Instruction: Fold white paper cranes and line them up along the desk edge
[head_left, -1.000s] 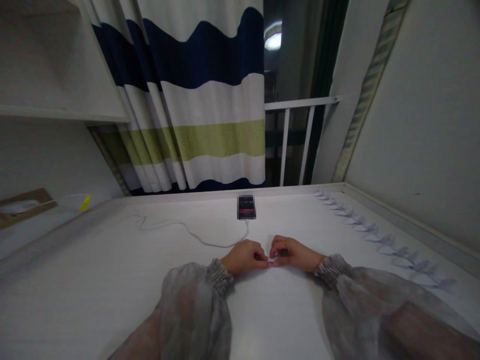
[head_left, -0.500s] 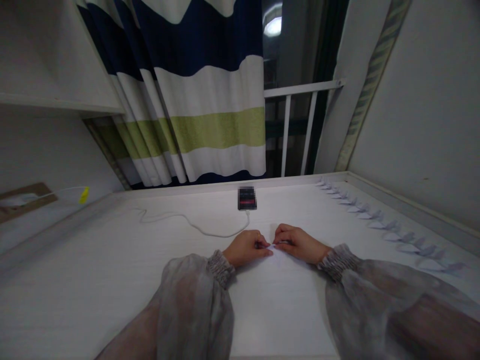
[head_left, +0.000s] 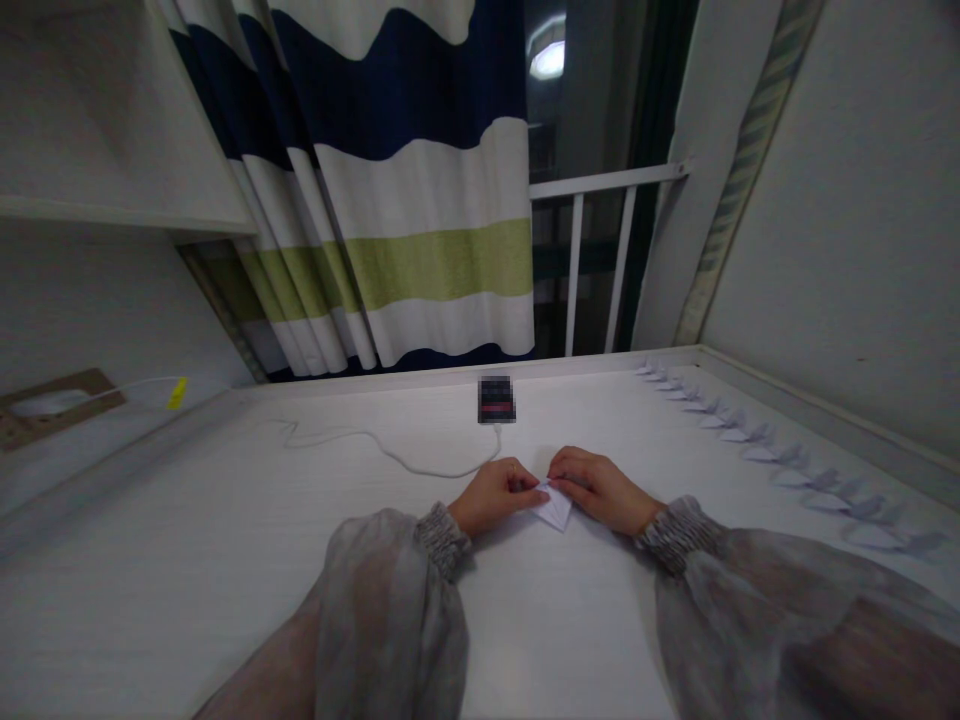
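Note:
A small folded piece of white paper [head_left: 556, 510] lies on the white table [head_left: 225, 560] between my two hands, its point toward me. My left hand [head_left: 495, 494] pinches its left upper edge with curled fingers. From the other side, my right hand [head_left: 598, 486] presses and pinches the right upper edge, fingers closed. Both wrists rest on the table in loose grey sleeves.
A row of several folded white paper pieces [head_left: 757, 451] runs along the table's right edge by the wall. A small dark device [head_left: 496, 399] with a white cable [head_left: 375, 448] lies behind my hands. A striped curtain [head_left: 405, 200] and white railing [head_left: 600, 250] stand beyond the table.
The paper has unfolded into view as a pointed white shape between my hands. Both hands have shifted slightly away from me on the table and the view has tilted down a little.

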